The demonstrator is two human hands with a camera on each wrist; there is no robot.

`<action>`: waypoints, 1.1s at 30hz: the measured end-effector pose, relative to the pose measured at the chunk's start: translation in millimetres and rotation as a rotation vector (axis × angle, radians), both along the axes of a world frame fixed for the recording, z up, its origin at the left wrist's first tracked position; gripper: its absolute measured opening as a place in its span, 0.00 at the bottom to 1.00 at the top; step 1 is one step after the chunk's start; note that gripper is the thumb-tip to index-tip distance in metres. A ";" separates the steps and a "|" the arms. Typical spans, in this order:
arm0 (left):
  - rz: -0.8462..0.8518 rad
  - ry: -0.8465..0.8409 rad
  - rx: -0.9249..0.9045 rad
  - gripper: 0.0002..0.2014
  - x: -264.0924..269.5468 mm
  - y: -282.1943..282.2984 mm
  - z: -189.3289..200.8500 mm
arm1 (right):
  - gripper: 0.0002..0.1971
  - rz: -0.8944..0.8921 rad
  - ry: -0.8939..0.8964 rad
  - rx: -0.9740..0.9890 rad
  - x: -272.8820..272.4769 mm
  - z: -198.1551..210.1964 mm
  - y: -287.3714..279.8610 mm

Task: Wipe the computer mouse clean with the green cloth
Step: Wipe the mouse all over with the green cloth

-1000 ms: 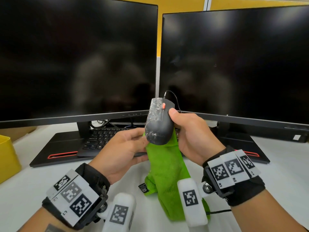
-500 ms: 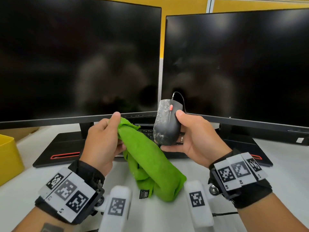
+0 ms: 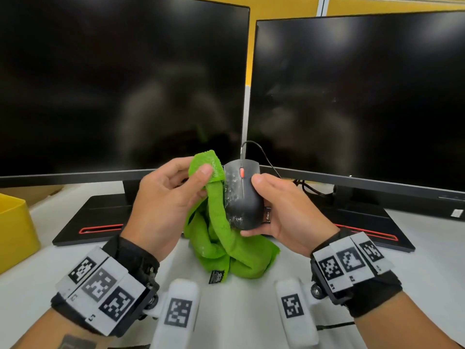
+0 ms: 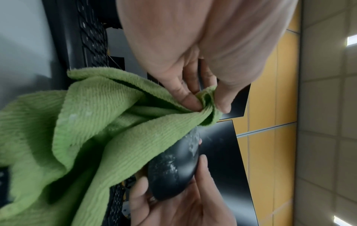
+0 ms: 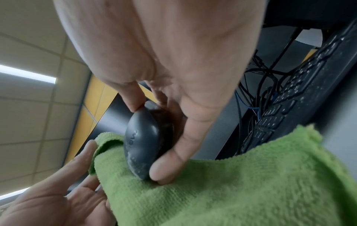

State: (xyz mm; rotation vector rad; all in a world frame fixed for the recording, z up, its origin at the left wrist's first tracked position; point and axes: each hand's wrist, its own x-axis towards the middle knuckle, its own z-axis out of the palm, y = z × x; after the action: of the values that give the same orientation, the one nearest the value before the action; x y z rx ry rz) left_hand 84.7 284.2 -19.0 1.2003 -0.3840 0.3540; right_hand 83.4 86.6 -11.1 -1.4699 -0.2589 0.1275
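A black wired mouse [image 3: 242, 197] with a red wheel and white smears on its left side is held up above the desk. My right hand [image 3: 274, 210] grips it from the right, thumb at its rear end and fingers along its far side [image 5: 146, 137]. My left hand [image 3: 171, 197] pinches a corner of the green cloth [image 3: 216, 222] between thumb and fingers, as the left wrist view shows [image 4: 204, 104]. The cloth drapes against the mouse's left side [image 4: 173, 165] and its lower part bunches on the desk.
Two dark monitors [image 3: 125, 84] [image 3: 359, 96] stand close behind the hands, on black stands with red stripes. A black keyboard [image 5: 293, 91] and tangled cables [image 5: 257, 94] lie under them. A yellow bin [image 3: 15, 230] sits at the left edge. The desk [image 3: 239, 311] is white.
My left hand took the cloth away from under the mouse, lifted its corner and brought it up against the mouse's left side. The right hand turned the mouse more upright and shifted right.
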 end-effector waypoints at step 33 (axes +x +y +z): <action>0.114 0.041 0.093 0.15 3.9 -1.7 -13.9 | 0.13 0.191 -0.055 -0.118 -6.9 -3.7 8.4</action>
State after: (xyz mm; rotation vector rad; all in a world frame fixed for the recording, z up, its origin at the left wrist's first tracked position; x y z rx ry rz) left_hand 88.6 282.4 -32.9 1.3218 -0.3000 0.4136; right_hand 76.6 95.0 -14.8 -1.5659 -0.4424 0.2602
